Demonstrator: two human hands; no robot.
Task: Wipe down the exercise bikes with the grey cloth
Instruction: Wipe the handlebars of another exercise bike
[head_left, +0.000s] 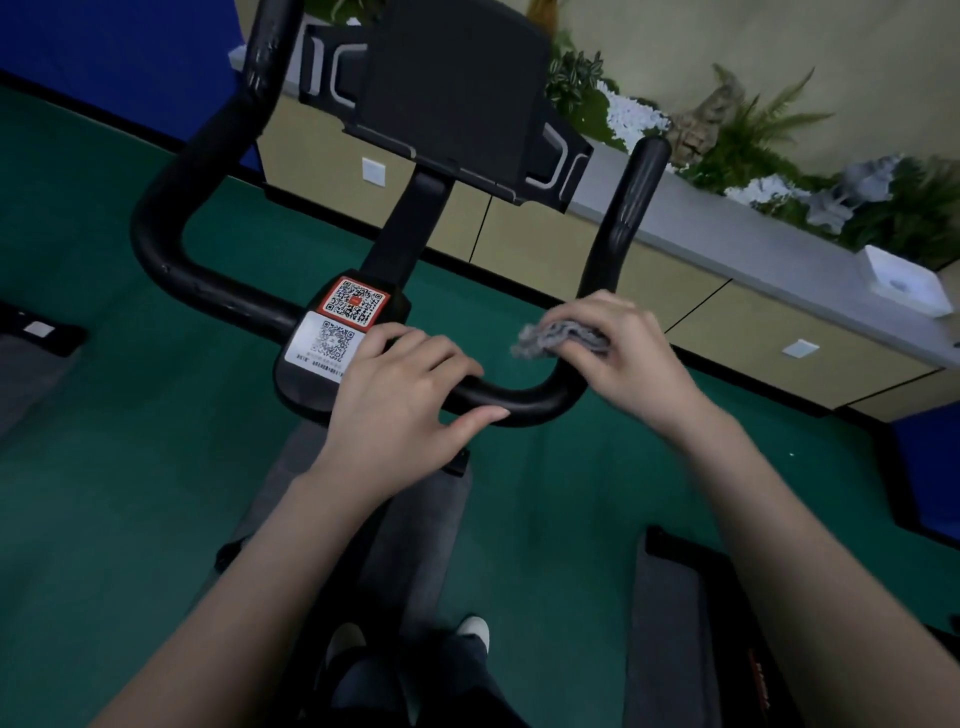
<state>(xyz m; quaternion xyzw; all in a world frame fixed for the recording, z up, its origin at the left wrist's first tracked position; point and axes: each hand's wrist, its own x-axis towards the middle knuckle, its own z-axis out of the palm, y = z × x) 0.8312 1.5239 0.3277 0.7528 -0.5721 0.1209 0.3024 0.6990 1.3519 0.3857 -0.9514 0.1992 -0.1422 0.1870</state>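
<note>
A: What's around the bike (410, 223), quick?
B: Green floor (104, 415) under it. Behind, a long counter (727, 244), grey top, beige cabinet fronts w/ white wall plates. Plants (753, 130) and white pebbles (631, 117) run along the counter's back edge. A white square dish (906, 283) sits by its front edge, far right. Blue panel (130, 47) top left.
A: Anything in the way?
B: Console (452, 93), a flat black slab w/ grey trim, sits above the stem btwn the two uprights of the handlebar (171, 228). Two QR stickers (337, 322) on the centre clamp, one red-bordered, one white. Another machine (670, 623), grey and black, at bottom right, close to the right forearm.
A: Hands?
B: Left hand (400, 400): fingers curled over the crossbar just right of the stickers, thumb laid along the bar's near side, so it grips the handlebar. Right hand (634, 353): fingers bent down over the grey cloth (556, 338), pinning it to the bar.
A: Cloth exactly where?
B: On the handlebar's right bend, at the foot of the right upright. A bunched end pokes out left of the fingers.
A: Surfaces?
B: Bar's a round black tube, matte, scuffed on the left upright. Cloth looks nubby and crumpled. Right side's a bit blurred, so can't tell the weave.
</note>
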